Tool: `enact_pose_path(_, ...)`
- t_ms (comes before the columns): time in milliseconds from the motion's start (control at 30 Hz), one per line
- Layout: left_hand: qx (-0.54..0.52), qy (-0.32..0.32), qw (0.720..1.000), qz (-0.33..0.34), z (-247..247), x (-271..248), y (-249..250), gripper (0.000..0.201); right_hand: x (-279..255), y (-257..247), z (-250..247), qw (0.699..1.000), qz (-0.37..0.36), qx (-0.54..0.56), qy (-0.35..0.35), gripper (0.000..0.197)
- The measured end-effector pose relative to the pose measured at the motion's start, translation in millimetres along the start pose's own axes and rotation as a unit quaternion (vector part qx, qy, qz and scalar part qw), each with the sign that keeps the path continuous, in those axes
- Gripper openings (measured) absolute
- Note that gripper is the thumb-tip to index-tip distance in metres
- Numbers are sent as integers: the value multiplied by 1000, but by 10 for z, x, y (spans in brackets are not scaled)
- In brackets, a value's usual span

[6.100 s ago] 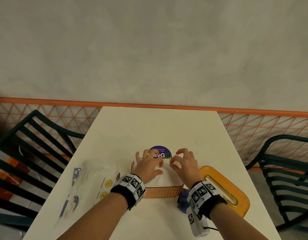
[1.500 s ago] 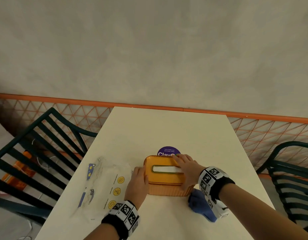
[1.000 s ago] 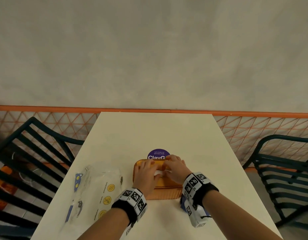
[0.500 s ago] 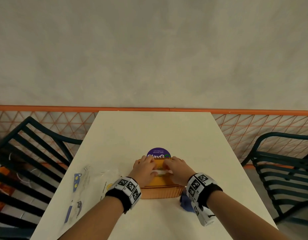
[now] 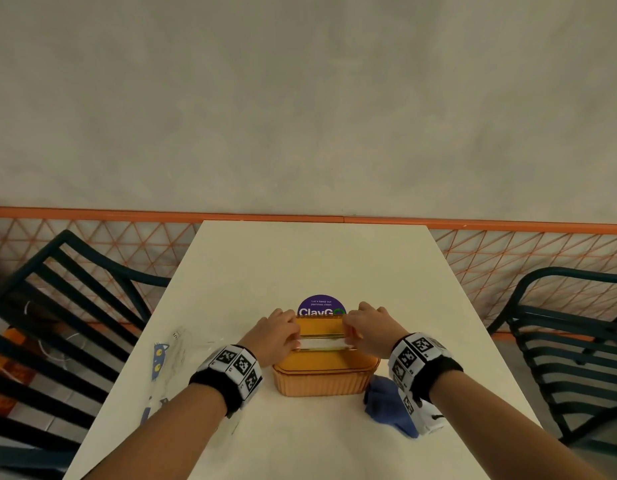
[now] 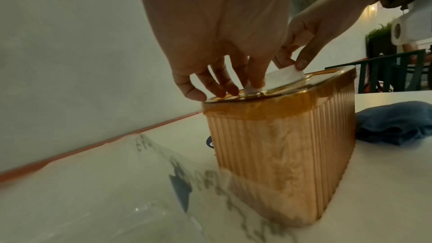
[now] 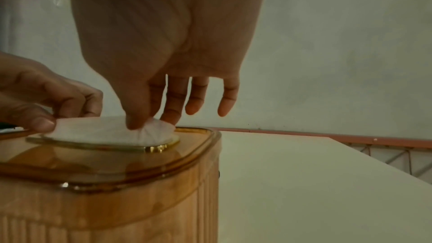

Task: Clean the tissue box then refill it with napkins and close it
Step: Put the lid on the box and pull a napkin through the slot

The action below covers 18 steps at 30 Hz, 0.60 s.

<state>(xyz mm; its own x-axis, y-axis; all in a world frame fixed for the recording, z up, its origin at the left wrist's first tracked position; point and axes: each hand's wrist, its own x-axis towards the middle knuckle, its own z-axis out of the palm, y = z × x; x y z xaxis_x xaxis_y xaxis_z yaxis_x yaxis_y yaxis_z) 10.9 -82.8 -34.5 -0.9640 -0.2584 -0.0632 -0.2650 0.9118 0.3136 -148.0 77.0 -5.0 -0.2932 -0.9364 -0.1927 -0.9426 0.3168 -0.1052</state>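
The orange ribbed tissue box (image 5: 322, 379) stands on the white table with its lid (image 7: 131, 162) on. A white napkin (image 5: 321, 343) shows through the gold-rimmed slot. My left hand (image 5: 295, 341) pinches the napkin's left end (image 6: 253, 89) between thumb and fingers. My right hand (image 5: 348, 336) pinches its right end (image 7: 151, 126). In the right wrist view the napkin (image 7: 103, 131) lies puffed up just above the slot between both hands. The other fingers of each hand hang loose over the lid.
A crumpled blue cloth (image 5: 386, 407) lies right of the box, under my right wrist. A clear plastic wrapper (image 5: 172, 362) lies on the table's left side. A purple sticker (image 5: 321, 304) is behind the box. Dark slatted chairs (image 5: 75, 306) flank the table; a wall stands behind.
The lid, earlier lying to the right of the open box, is now on it. In the last second both hands moved apart from the slot's middle to its ends, holding the napkin.
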Motion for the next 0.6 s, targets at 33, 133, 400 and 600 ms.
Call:
enact_pose_path(33,-19,5,1000,0,11,-7,1,24,-12,6,0,1000,0,20,3,16)
enact_pose_path(133,-59,0,998,-5,23,-16,-18,23,-38,28,13,998,6,62,-21,22)
enact_pose_path(400,-78,29,995,-51,46,37,-7,19,21,62,88,996,28,86,4,21)
enact_pose_path(600,-122,25,992,-35,78,-20,-67,10,-59,92,144,991,38,126,9,23)
